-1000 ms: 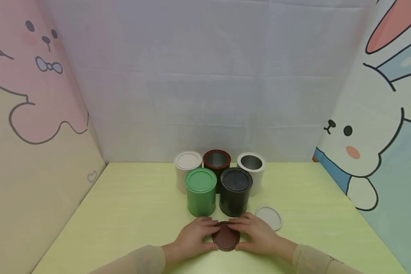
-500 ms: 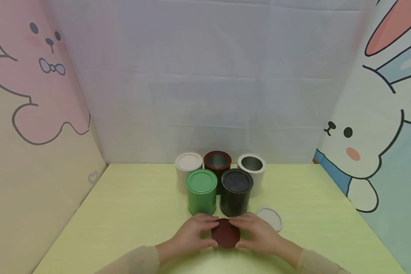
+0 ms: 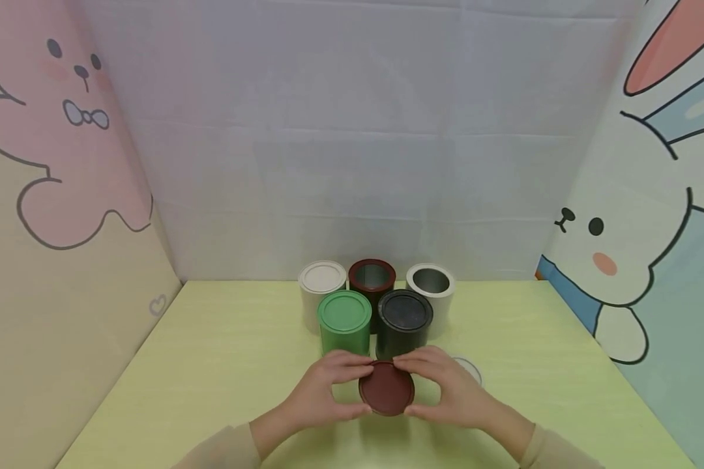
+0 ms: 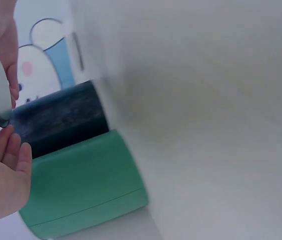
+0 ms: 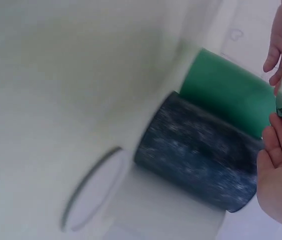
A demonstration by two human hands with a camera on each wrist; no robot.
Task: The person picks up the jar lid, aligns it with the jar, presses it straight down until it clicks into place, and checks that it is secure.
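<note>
The dark red lid [image 3: 386, 389] is held above the near part of the tabletop [image 3: 223, 352], on the near side of the green can [image 3: 345, 326] and the black can [image 3: 405, 319], its rim pinched by the left hand [image 3: 324, 389] and the right hand [image 3: 453, 391], each grip spread about as wide as the lid, fingertips at the far edge and thumb at the near edge. Judged by its thin, metallic look, it should be light and stiff, perhaps slippery on its smooth face, and is best taken by opposite sides of the rim.
</note>
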